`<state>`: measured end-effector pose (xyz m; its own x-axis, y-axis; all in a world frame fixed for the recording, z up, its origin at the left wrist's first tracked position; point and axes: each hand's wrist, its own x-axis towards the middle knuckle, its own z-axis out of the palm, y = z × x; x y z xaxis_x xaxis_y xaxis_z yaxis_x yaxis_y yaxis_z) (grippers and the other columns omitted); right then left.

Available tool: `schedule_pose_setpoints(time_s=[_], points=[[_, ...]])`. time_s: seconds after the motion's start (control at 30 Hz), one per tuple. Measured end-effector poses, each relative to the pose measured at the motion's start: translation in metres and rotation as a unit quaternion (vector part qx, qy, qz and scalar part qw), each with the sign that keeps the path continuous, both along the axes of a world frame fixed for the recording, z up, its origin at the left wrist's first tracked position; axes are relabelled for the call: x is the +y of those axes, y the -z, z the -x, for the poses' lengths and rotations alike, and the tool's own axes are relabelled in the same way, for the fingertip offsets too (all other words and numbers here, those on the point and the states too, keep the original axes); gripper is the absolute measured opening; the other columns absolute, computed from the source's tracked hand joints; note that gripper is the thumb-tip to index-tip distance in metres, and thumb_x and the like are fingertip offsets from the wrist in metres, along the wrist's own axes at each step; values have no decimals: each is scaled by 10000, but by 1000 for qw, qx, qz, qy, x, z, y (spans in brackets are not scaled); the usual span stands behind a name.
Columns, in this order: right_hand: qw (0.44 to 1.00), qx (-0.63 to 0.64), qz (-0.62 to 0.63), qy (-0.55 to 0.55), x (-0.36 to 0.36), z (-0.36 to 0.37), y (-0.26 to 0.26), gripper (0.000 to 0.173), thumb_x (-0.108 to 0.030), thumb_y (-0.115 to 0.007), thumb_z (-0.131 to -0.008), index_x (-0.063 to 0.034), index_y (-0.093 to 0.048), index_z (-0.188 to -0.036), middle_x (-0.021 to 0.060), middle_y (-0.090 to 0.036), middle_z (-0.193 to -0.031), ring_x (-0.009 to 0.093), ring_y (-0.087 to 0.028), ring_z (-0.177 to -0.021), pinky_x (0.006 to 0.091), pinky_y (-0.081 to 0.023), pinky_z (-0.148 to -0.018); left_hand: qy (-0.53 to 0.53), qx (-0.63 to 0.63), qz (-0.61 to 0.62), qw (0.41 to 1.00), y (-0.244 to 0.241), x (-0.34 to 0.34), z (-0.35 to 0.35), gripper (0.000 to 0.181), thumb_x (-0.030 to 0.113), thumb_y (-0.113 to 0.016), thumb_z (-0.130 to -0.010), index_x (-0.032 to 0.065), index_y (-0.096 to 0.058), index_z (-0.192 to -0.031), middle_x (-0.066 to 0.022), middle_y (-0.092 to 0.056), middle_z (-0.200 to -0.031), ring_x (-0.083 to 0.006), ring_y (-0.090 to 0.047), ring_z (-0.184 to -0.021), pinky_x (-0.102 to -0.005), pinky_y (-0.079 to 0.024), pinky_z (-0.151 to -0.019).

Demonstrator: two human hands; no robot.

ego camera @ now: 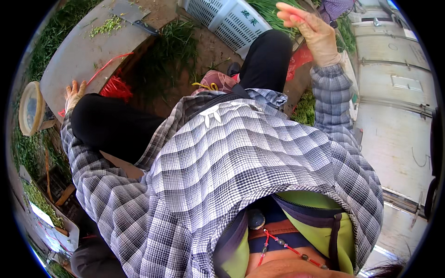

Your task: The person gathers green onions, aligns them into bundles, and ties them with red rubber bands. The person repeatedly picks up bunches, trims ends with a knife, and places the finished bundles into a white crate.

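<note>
My left hand (74, 95) rests on the near left edge of a grey tabletop (76, 52), fingers spread, with nothing visible in it. A strand of red twine (107, 67) lies close by and reaches across the board. At the upper right my right hand (314, 33) is raised, its fingers together and no object seen between them. Both hands seem to wear thin pale gloves that leave the fingertips bare. Beyond the right hand are long green leafy stalks (264, 8), beside a pale blue slotted plastic crate (226, 24) bearing writing.
A cleaver (134, 15) with a black handle lies on the tabletop by chopped green bits (106, 27). Red twine (116, 88) hangs below the edge. Loose greens (177, 41) cover the ground. A round pale-rimmed container (30, 108) stands left; white metal panels (393, 104) rise right.
</note>
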<state>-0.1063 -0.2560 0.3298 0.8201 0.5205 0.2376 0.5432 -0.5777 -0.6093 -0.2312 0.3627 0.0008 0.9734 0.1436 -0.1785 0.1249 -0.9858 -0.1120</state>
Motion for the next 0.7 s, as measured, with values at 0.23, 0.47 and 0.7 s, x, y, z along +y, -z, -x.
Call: schedule_pose_setpoints(time_s=[0.23, 0.47, 0.7], points=[[986, 34, -52, 154, -85, 26, 1, 299, -88, -537, -922, -70, -586, -1216, 62, -663, -1034, 83, -604, -875, 213, -488, -803, 11, 55, 66, 996, 17, 11, -18, 569, 286, -599, -782, 281, -422, -1322, -175, -259, -1454, -442, -269, -1300, -504, -345, -1009], [967, -29, 72, 242, -188, -111, 25, 550, -361, -633, -846, -126, -482, -1319, 99, -582, -1223, 195, -567, -1102, 301, -432, -939, -307, -174, 448, 821, -132, 7, -10, 753, 420, -628, -844, 92, -292, -1432, -123, -419, -1376, -254, -430, -1221, -355, -350, -1013], [967, 54, 31, 246, -245, -258, 33, 722, -657, -470, -836, -82, -515, -1270, 110, -564, -1251, 253, -519, -1162, 362, -366, -992, -227, -194, 621, 725, -275, -127, -42, 570, 329, -607, -884, 131, -411, -1381, -36, -473, -1336, -148, -447, -1195, -310, -311, -1024]])
